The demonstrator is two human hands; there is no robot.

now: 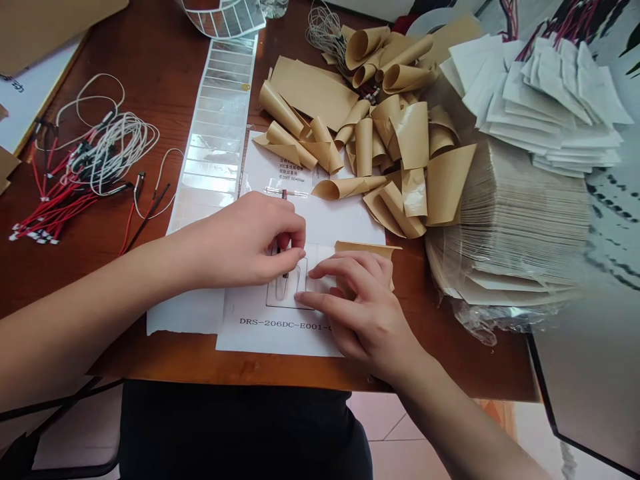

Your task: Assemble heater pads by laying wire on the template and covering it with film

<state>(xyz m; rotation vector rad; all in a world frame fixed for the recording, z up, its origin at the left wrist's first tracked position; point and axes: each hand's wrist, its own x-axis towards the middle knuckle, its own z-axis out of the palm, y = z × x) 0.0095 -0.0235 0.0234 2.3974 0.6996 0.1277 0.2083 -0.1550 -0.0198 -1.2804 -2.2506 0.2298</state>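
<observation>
My left hand is closed, its fingers curled around a thin dark-and-red wire lead that shows above and below the hand. The pinch itself is partly hidden. My right hand rests with fingers apart over a printed diagram sheet, its fingertips touching down at the diagram's right side. Between the two hands, a thin pale wire loop lies inside the printed rectangle. Under and behind my right hand sits a piece of brown backing paper.
At the left lies a bundle of red and white wire leads. A strip of clear labels runs beside the sheet. Curled brown papers are heaped at the back. On the right stands a tall stack of white pads, with wired white pads on top.
</observation>
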